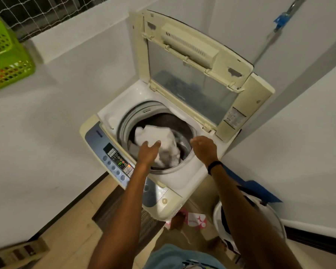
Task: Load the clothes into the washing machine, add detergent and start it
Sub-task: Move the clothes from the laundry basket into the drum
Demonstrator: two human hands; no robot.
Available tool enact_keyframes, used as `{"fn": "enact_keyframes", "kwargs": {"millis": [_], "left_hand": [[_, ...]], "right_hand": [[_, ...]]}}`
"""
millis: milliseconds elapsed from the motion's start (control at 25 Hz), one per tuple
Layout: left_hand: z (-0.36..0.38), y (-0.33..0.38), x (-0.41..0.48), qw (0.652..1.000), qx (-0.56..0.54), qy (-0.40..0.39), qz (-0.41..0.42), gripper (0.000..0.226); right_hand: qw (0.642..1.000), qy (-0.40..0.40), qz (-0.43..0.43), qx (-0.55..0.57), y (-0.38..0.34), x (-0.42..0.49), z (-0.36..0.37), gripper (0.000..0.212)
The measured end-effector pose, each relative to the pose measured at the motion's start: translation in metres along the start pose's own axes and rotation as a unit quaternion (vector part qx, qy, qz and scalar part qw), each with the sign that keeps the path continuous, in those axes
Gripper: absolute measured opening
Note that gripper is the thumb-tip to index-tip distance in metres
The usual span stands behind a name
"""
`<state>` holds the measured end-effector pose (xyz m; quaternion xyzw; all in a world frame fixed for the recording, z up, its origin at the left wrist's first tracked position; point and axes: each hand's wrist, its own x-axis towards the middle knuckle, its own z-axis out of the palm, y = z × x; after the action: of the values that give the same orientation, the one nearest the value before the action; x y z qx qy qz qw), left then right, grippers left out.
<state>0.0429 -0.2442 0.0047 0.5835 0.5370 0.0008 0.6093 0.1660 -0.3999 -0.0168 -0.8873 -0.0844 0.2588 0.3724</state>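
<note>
Open grip [147, 152] over crumpled white cloth [159, 138]

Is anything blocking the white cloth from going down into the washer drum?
Nothing visible does. The lid stands raised at the back, the drum mouth is open, and the white cloth already sits inside it, under the left hand.

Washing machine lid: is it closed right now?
No, the lid is tipped up and back, leaving the drum open with a white garment inside, under both hands.
</note>
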Motion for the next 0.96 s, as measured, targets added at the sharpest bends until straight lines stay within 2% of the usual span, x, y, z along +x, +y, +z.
{"fn": "enact_keyframes", "kwargs": {"millis": [80,120,200,280,400,480,600,680,760,880,920,960], "left_hand": [[0.030,-0.005,-0.013,0.999,-0.021,-0.024,0.004,0.023],[0.048,-0.008,-0.024,0.999,-0.010,-0.044,0.017,0.010],[0.090,-0.015,-0.051,0.994,0.026,-0.091,0.056,0.009],[0.138,-0.030,-0.072,0.981,0.052,-0.172,0.066,0.014],[0.207,-0.065,-0.100,0.942,0.167,-0.290,0.026,0.020],[0.253,-0.106,-0.105,0.907,0.262,-0.330,-0.008,0.024],[0.310,-0.175,-0.093,0.865,0.372,-0.333,-0.053,0.021],[0.348,-0.226,-0.072,0.859,0.394,-0.317,-0.079,0.012],[0.389,-0.278,-0.043,0.862,0.412,-0.283,-0.083,0.007],[0.445,-0.352,0.009,0.878,0.382,-0.273,-0.088,0.003],[0.460,-0.374,0.025,0.890,0.354,-0.272,-0.090,0.003],[0.473,-0.392,0.041,0.902,0.323,-0.272,-0.097,0.006]], "right_hand": [[0.999,0.009,0.034,0.033,0.028,-0.018,-0.018,0.028],[0.995,0.010,0.061,0.078,0.041,-0.028,-0.027,0.025],[0.981,0.057,0.110,0.146,0.077,-0.049,-0.043,0.021],[0.966,0.078,0.160,0.188,0.131,-0.068,-0.055,0.022],[0.928,0.083,0.273,0.240,0.230,-0.096,-0.060,0.015],[0.905,0.068,0.344,0.241,0.288,-0.116,-0.064,0.014],[0.875,0.020,0.421,0.238,0.372,-0.129,-0.062,0.015],[0.861,-0.003,0.452,0.234,0.433,-0.121,-0.051,0.015],[0.858,-0.013,0.463,0.221,0.496,-0.100,-0.034,0.016],[0.867,0.005,0.456,0.198,0.592,-0.040,0.002,0.032],[0.874,0.020,0.445,0.195,0.621,-0.016,0.014,0.031],[0.876,0.034,0.440,0.193,0.644,0.009,0.024,0.022]]}}
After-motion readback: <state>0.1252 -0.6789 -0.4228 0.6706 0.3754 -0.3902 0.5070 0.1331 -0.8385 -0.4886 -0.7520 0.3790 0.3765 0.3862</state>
